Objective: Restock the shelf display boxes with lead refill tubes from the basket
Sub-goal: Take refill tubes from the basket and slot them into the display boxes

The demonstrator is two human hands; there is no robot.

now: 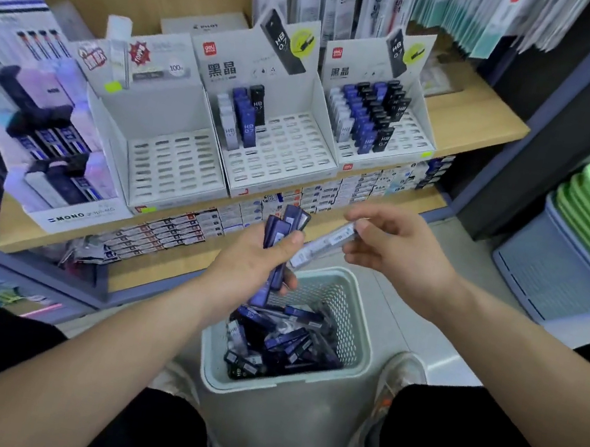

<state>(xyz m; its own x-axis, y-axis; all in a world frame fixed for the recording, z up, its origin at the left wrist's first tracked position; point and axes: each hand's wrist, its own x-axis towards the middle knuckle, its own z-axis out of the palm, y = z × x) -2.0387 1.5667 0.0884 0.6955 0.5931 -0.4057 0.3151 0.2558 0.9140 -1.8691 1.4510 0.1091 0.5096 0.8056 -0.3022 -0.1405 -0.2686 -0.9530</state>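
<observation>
L hand: fingers wrap blue tubes, over basket.
R hand: fingers pinch 1 clear tube.
Risk 1: blue tubes may slip during hand-off, then drop.
Risk 2: clear tube misfiled in box.

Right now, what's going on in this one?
A person is restocking lead refills at a stationery shelf. The left hand grips a bunch of blue tubes; the right hand pinches one clear tube. The basket below holds many more. The left display box is empty, the middle box holds a few tubes, the right box far more.
</observation>
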